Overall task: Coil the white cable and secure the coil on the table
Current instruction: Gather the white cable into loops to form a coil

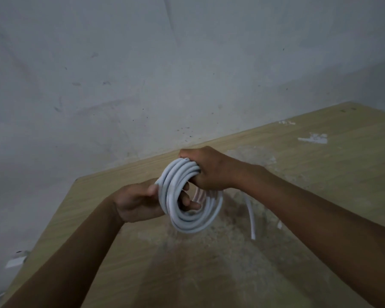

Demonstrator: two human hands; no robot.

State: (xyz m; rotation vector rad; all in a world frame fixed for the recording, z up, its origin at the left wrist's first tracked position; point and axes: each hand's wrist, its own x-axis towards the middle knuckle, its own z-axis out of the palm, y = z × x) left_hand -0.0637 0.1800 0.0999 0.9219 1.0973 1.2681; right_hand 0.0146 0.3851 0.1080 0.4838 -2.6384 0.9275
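The white cable (pixel 188 224) is wound into a coil of several loops, held up in the air above the wooden table (pixel 111 230). My right hand (pixel 211 171) grips the top of the coil in a fist. My left hand (pixel 137 202) holds the coil's left side, thumb on the outside and fingers reaching through the middle. A loose end of the cable (pixel 251 221) hangs down on the right, below my right wrist, its tip close to the table top.
A grey, marked wall (pixel 142 74) runs along the table's far edge. White scraps (pixel 313 138) lie on the table at the far right. A pale object (pixel 17 260) sits low beside the table's left edge. The table top is worn and dusty in the middle.
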